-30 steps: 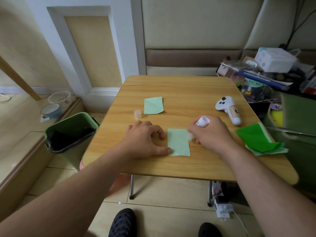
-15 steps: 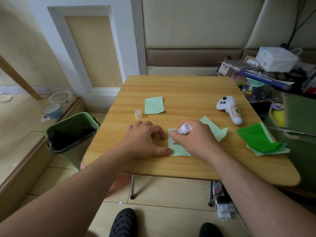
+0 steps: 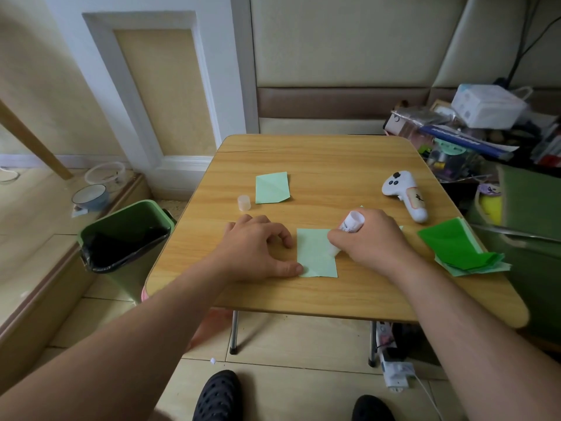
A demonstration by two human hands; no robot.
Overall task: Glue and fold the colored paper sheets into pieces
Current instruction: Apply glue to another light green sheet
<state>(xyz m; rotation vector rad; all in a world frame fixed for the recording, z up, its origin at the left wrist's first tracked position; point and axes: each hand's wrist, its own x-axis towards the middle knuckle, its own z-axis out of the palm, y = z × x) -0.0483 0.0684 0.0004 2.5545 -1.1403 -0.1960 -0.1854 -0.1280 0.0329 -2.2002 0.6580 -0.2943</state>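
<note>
Wood-grain boards of the small folding surface (image 3: 318, 159) filled the corner by the padded wall. Half a second before, the right hand (image 3: 372, 238) had been further left, over the pale green folded paper sheet (image 3: 315, 253); it had since slid back to that sheet's right edge, fingers wrapped round the white glue stick (image 3: 350, 224), tip down on the paper. I took it for another glue stroke, with folding to come. The left hand (image 3: 258, 247) lay loosely curled just left of the sheet, thumb pinning its near corner. Bare wood lay beyond the sheet; right of it, a dark green paper stack (image 3: 455, 247) crowded the surface's edge.
</note>
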